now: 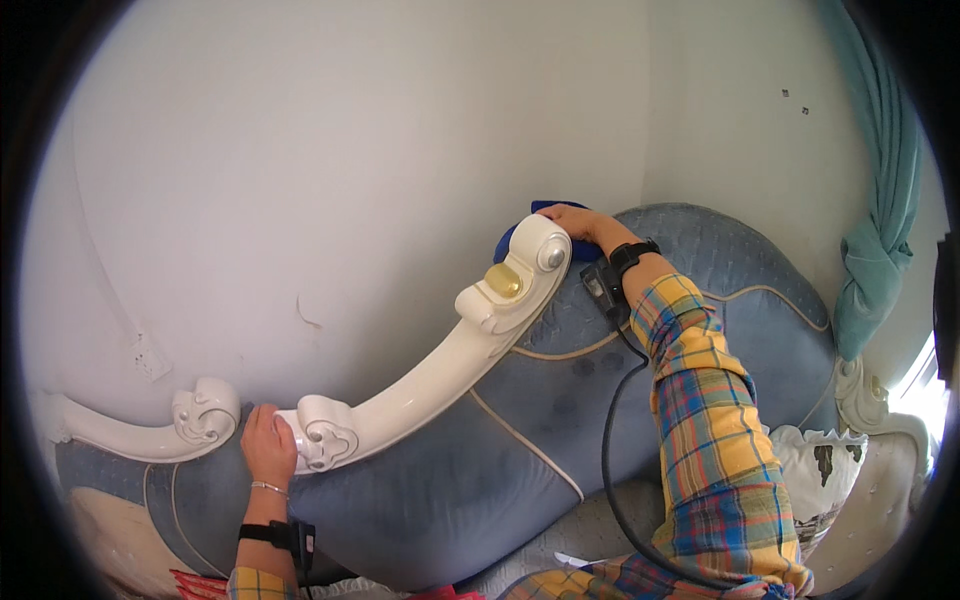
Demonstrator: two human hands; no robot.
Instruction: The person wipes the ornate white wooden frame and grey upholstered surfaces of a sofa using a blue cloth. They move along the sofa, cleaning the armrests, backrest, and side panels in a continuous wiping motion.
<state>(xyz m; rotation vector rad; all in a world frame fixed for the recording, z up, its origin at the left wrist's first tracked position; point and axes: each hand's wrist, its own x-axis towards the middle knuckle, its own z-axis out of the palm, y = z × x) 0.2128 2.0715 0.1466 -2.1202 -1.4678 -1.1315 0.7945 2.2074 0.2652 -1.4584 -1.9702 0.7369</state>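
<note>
My left hand is closed around the lower end of a curved white carved piece with silver and gold ornaments, its fingers by a scrolled block. My right hand grips the upper scrolled end of the same piece, fingertips partly hidden, beside a dark blue item whose shape I cannot make out. The piece slants up from left to right over a blue-grey padded upholstered piece with cream piping.
A second white carved piece lies at left. Behind are white walls and a socket. At right hang a teal curtain and, lower, a cream carved frame and white frilled fabric. A black cable runs down my right arm.
</note>
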